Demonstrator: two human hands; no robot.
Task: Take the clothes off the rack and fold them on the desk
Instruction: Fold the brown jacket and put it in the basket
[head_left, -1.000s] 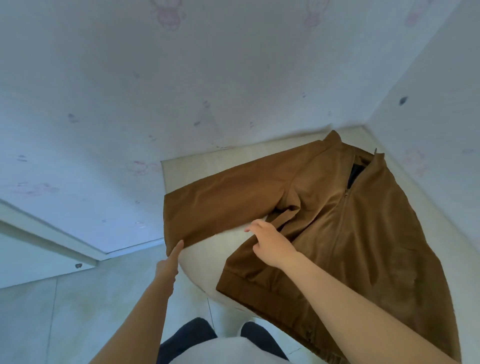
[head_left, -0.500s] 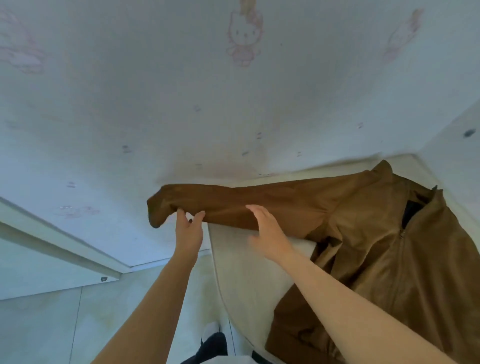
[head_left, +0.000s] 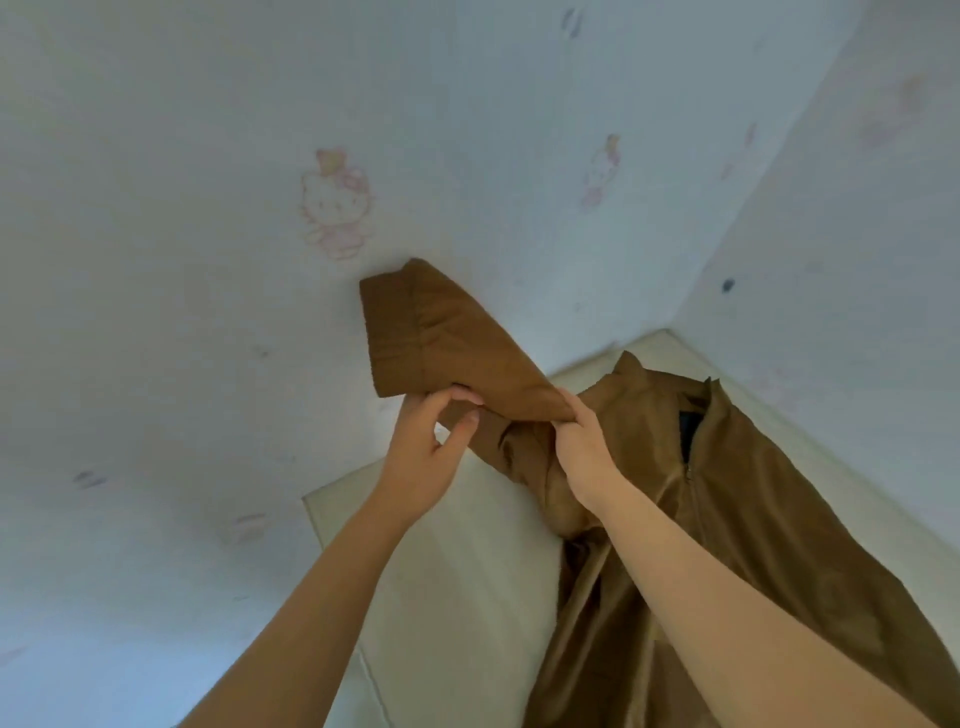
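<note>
On the pale desk (head_left: 467, 597) that is sitting in the corner where 2 walls meet, a brown jacket (head_left: 769, 545) is lying front up. Its body is stretching from the collar near the corner down toward the lower right edge of the view. The zipper (head_left: 688, 475) is running down its middle, and a strip of dark lining (head_left: 688, 431) is showing at the open neck.

1 sleeve (head_left: 447, 343) is being held up off the desk, slanting up and to the left, with its cuff end standing in front of the left wall (head_left: 182, 312). Whether the cuff is touching the wall cannot be told.

The left hand (head_left: 426, 457) is pinching the sleeve's lower edge just below the cuff, thumb on the near side and fingertips curling over the cloth. The right hand (head_left: 582, 452) is gripping the sleeve further along, toward the shoulder, with its fingers wrapping round the fabric and bunching it. The 2 hands are working close together with a short span of sleeve between them. Both bare forearms are reaching in from the bottom of the view, the right 1 crossing over the jacket's body.

A faint pink cartoon cat (head_left: 335, 202) is showing on the left wall above the cuff, and a small dark spot (head_left: 727, 285) is marking the right wall (head_left: 857, 260).
</note>
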